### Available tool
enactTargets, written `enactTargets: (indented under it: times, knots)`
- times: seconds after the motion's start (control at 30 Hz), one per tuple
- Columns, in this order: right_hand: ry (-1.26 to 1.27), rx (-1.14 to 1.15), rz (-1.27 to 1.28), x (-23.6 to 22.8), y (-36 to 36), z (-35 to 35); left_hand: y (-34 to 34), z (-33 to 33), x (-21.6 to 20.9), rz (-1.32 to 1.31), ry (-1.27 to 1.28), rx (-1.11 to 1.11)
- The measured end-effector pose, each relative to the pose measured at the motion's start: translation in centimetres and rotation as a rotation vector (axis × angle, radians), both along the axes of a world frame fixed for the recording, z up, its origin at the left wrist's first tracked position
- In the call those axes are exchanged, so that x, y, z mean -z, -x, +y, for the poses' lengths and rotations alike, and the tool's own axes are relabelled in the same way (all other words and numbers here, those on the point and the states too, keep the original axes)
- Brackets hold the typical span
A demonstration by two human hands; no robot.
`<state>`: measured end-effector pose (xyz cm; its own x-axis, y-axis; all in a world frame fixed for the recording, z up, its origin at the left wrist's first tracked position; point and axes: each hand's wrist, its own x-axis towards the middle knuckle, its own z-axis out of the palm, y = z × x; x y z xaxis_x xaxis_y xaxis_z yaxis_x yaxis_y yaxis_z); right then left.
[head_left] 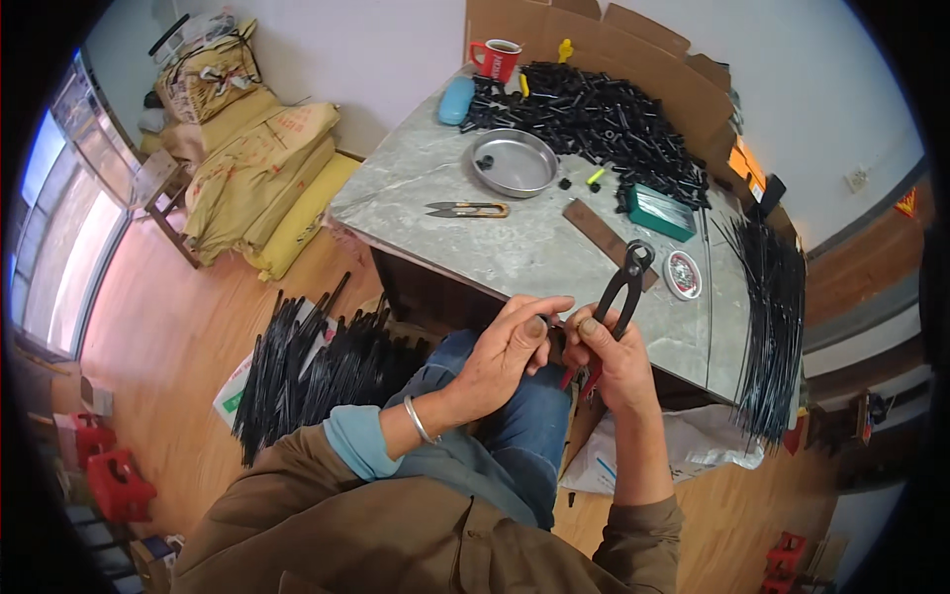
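Note:
My right hand (616, 364) is closed round the handles of a pair of black pincers (625, 287), their jaws pointing up and away over the table edge; red grips show below the fist. Just beside it, over my lap, my left hand (503, 354) has its thumb pressed to bent fingers while the index finger reaches toward the right hand. A tiny dark spot shows at that thumb tip; what is pinched there is too small to name. Beyond the hands, a brown flat strip (597, 232) and a small round dish (683, 275) lie on the grey table (396, 188).
A heap of small black parts (604, 114) covers the table's back, near a metal bowl (520, 166), thread snips (465, 210), a green box (661, 214) and a red mug (495, 61). Long black strands (772, 327) overhang the right edge. Black rods (297, 371) lie at floor left.

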<state>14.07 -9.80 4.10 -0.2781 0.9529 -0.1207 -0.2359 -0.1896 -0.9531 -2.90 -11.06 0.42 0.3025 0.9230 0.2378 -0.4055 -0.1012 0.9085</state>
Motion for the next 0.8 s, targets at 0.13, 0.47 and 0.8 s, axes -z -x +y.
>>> enactTargets:
  times: [0.13, 0.47, 0.8]
  knots:
    - [-0.019, 0.046, -0.052, 0.5, 2.3, -0.1, 0.9, -0.3, -0.1, 0.008, -0.001, -0.054]
    - [-0.112, 0.320, -0.222, 1.2, 5.4, -0.2, 1.5, -1.1, 0.5, 0.014, 0.011, -0.147]
    - [-0.257, 0.436, -0.415, 0.4, 8.0, -1.5, 2.2, -1.3, 1.3, 0.029, -0.012, -0.173]
